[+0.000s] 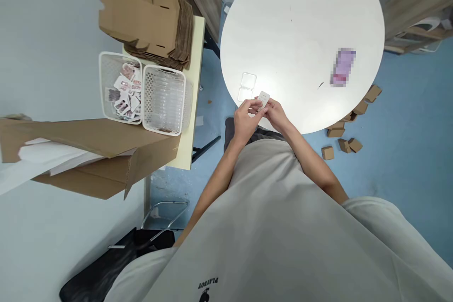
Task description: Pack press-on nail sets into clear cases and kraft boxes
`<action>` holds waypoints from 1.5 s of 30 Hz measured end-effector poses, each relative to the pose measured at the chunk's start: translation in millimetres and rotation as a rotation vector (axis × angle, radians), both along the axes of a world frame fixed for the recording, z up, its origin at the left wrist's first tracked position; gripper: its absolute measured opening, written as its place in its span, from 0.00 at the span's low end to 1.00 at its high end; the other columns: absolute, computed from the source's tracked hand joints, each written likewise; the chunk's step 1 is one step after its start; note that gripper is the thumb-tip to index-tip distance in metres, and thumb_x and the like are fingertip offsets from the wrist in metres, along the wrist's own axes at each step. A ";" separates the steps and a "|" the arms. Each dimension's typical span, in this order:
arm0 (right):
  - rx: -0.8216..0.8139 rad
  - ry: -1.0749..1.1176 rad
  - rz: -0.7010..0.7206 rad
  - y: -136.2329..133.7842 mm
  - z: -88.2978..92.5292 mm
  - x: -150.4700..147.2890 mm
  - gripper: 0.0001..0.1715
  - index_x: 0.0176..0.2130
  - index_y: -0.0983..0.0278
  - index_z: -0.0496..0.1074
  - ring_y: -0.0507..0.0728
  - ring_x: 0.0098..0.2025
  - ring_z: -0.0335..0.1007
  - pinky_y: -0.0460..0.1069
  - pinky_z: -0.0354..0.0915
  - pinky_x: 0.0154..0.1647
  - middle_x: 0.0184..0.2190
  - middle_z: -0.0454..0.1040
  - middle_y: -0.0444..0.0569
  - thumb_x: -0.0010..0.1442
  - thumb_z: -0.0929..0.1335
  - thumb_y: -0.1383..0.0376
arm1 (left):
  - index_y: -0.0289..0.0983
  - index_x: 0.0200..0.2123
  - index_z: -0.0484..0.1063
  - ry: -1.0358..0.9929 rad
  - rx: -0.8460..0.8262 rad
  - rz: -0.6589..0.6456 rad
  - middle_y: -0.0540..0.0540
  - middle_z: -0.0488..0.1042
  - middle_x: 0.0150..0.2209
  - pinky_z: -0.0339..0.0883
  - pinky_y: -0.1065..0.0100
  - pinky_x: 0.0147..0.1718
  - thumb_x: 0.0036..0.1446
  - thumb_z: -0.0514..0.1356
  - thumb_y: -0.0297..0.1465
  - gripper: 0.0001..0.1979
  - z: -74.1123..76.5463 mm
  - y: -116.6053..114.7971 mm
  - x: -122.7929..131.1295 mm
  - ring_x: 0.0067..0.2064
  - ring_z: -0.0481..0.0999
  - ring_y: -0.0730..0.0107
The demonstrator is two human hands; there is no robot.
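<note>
Both of my hands meet over the near edge of the round white table. A small white card (264,97) with faint marks on it is pinched between them. My left hand (245,120) has its fingers closed at the card's lower left side. From the right, my right hand (276,114) grips the card's lower edge with its fingertips. Just beyond my left hand lies a small clear plastic case (247,87), opened flat on the table. Fingers cover part of the card, and its print is too small to read.
On a side table (188,151) at left stand a white basket of printed cards (106,89), a basket of clear cases (164,128), and stacked flat cardboard boxes (141,16). A large open carton (102,177) juts out nearby. A blurred purple item (343,67) lies on the round table (300,23). Small brown boxes (335,132) lie on the floor.
</note>
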State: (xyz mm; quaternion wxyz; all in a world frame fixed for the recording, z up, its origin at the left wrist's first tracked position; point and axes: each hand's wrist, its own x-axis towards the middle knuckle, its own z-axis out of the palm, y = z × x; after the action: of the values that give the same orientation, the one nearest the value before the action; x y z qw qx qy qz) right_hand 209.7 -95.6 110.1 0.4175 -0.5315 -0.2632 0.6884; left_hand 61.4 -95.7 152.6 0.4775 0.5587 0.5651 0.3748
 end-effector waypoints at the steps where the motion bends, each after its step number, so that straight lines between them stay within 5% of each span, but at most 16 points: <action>1: -0.012 0.015 -0.002 1.6 -3.5 -1.7 0.35 0.51 0.58 0.79 0.61 0.49 0.86 0.61 0.81 0.59 0.45 0.88 0.49 0.56 0.81 0.40 | 0.43 0.45 0.82 0.008 0.003 -0.007 0.44 0.86 0.46 0.81 0.62 0.47 0.63 0.74 0.48 0.16 -2.3 -0.1 0.3 0.47 0.85 0.61; 7: -0.117 -0.093 0.005 12.2 -26.9 -8.8 0.31 0.46 0.59 0.81 0.58 0.47 0.85 0.57 0.80 0.56 0.45 0.87 0.50 0.57 0.80 0.39 | 0.42 0.44 0.83 -0.067 -0.113 0.033 0.43 0.86 0.46 0.80 0.63 0.45 0.67 0.71 0.46 0.13 -33.2 10.5 -21.1 0.47 0.86 0.62; 12: -0.217 -0.323 -0.030 27.0 -60.9 -19.8 0.28 0.37 0.60 0.80 0.55 0.35 0.80 0.51 0.77 0.43 0.34 0.84 0.46 0.53 0.82 0.41 | 0.41 0.40 0.82 0.031 -0.276 0.155 0.44 0.86 0.40 0.77 0.62 0.47 0.66 0.71 0.40 0.09 -95.9 38.1 -52.3 0.41 0.84 0.61; 16: -0.255 -0.477 -0.034 42.5 -85.8 -31.8 0.24 0.35 0.60 0.79 0.54 0.30 0.77 0.51 0.75 0.40 0.30 0.82 0.44 0.57 0.81 0.45 | 0.39 0.39 0.85 0.106 -0.379 0.081 0.42 0.87 0.39 0.75 0.59 0.49 0.61 0.73 0.31 0.04 -147.4 65.0 -71.0 0.39 0.82 0.59; 19: -0.305 -0.564 -0.016 51.0 -97.2 -40.5 0.19 0.35 0.60 0.79 0.54 0.29 0.77 0.51 0.75 0.41 0.31 0.83 0.44 0.61 0.80 0.50 | 0.36 0.42 0.85 0.163 -0.441 0.019 0.39 0.87 0.41 0.76 0.57 0.52 0.59 0.72 0.26 0.07 -167.8 80.4 -80.8 0.39 0.83 0.58; 28: -0.360 -0.790 0.036 57.4 -103.6 -57.1 0.12 0.35 0.61 0.79 0.59 0.36 0.83 0.53 0.75 0.48 0.33 0.85 0.47 0.68 0.76 0.57 | 0.34 0.61 0.80 0.304 -0.451 -0.157 0.34 0.83 0.62 0.75 0.56 0.62 0.68 0.61 0.24 0.20 -160.7 108.8 -84.0 0.56 0.86 0.53; 36: -0.342 -0.861 -0.046 67.9 -116.3 -53.2 0.18 0.57 0.67 0.80 0.64 0.54 0.83 0.58 0.75 0.62 0.51 0.86 0.58 0.72 0.72 0.63 | 0.32 0.62 0.79 0.261 -0.485 -0.129 0.33 0.85 0.55 0.74 0.54 0.64 0.67 0.66 0.25 0.21 -168.2 127.2 -64.0 0.56 0.84 0.50; 40: -0.325 -0.757 -0.059 62.9 -118.8 -40.9 0.15 0.54 0.66 0.83 0.64 0.52 0.84 0.60 0.75 0.65 0.44 0.86 0.54 0.69 0.73 0.66 | 0.33 0.58 0.81 0.174 -0.645 -0.005 0.38 0.85 0.45 0.77 0.54 0.60 0.63 0.68 0.24 0.20 -169.2 123.5 -56.0 0.51 0.85 0.53; 45: -0.327 -0.314 -0.143 38.6 -104.9 -16.5 0.16 0.49 0.65 0.84 0.57 0.37 0.82 0.59 0.82 0.57 0.29 0.80 0.44 0.61 0.80 0.64 | 0.33 0.57 0.81 -0.069 -0.801 0.066 0.41 0.85 0.44 0.81 0.60 0.48 0.63 0.68 0.25 0.19 -146.3 97.4 -53.9 0.43 0.85 0.63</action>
State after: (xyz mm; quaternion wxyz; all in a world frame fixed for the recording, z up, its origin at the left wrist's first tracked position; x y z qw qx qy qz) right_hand 193.2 -57.0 5.3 0.3275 -0.7099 -0.1718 0.5994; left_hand 7.5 1.7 6.3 0.6640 0.2969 0.6677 0.1584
